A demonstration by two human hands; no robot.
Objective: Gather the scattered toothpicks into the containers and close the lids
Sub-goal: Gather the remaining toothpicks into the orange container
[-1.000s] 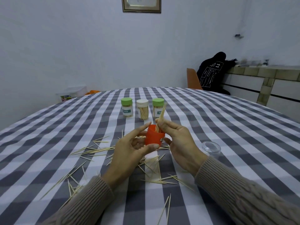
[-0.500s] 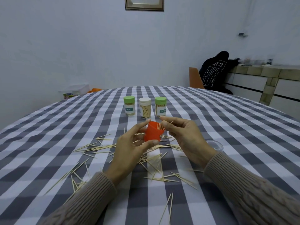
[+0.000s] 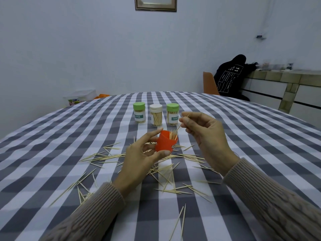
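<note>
Right hand [image 3: 206, 134] higher, toothpick [image 3: 182, 122] pinched.

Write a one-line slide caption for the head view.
Left hand holds orange container while right hand pinches a toothpick above it; scattered toothpicks remain.

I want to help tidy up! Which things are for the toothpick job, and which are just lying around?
For the job:
- orange pot, held in the left hand
- toothpick pinched in the right hand
- loose toothpicks on the tablecloth
- three closed jars

Just lying around:
- black jacket
- chair
- plastic box
- picture frame
</note>
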